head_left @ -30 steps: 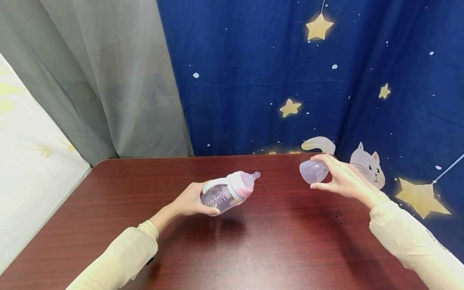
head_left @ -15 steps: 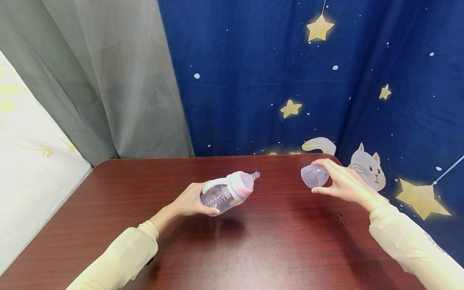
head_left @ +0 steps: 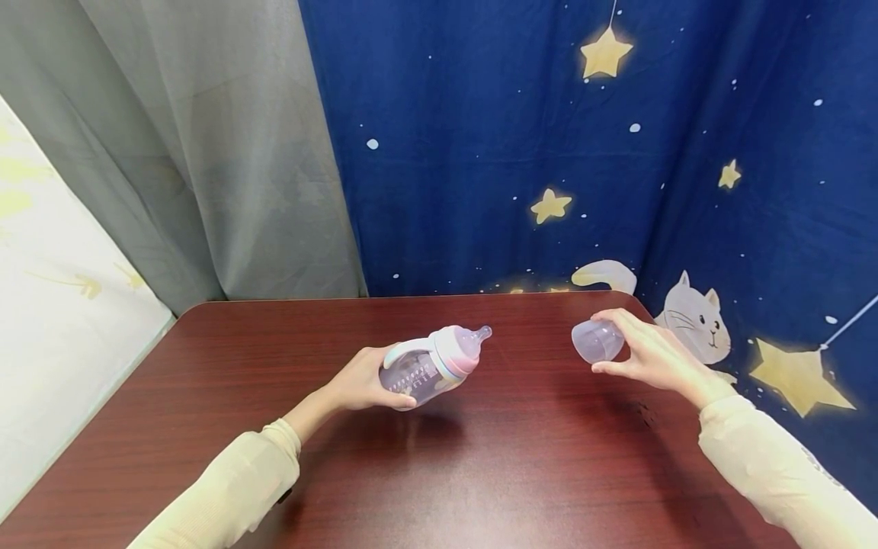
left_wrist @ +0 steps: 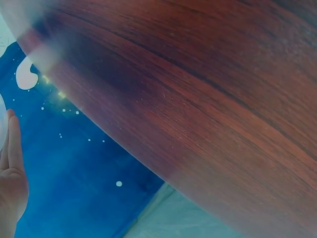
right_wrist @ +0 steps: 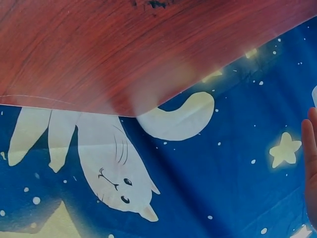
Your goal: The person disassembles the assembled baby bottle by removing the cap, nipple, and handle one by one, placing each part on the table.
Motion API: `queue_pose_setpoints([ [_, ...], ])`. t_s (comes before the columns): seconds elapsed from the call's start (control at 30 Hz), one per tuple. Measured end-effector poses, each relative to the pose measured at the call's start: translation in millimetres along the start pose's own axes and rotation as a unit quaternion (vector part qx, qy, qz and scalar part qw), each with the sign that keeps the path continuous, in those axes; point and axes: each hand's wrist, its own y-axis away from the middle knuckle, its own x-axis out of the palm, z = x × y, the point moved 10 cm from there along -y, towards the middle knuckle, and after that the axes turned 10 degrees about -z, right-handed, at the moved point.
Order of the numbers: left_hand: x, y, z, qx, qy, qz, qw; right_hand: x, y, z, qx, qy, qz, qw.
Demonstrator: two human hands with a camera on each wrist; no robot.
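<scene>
In the head view a clear baby bottle (head_left: 414,375) with a pink collar and a white handle lies tilted in my left hand (head_left: 360,379), its teat pointing up and to the right. Thumb and fingers wrap its lower body, above the table. Farther right, my right hand (head_left: 645,349) grips a clear domed bottle cap (head_left: 598,341) between thumb and fingers, apart from the bottle. Only part of the left hand (left_wrist: 12,181) shows at the left edge of the left wrist view. At the right wrist view's right edge, the right hand (right_wrist: 310,163) is partly visible.
A dark red wooden table (head_left: 521,457) lies beneath both hands. Behind it hang a grey curtain (head_left: 261,152) and a blue curtain (head_left: 466,152) with stars and a cat. A pale surface (head_left: 55,305) borders the table's left side.
The right hand has lowered slightly, and the cap in it has tilted a little and shifted right. The left hand and the bottle have stayed almost still.
</scene>
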Motion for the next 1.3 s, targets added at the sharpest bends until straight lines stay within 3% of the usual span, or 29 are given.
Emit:
queue_pose_setpoints([
  [0.4,0.7,1.8,1.5,0.001,0.001,-0.001,1.0000,9,7.0,-3,-0.010,-0.006,0.010,0.9999],
  [1.3,2.5,4.8,0.2,-0.008,-0.001,0.002,1.0000,42,30.6,-7,-0.011,-0.008,0.080,0.9967],
])
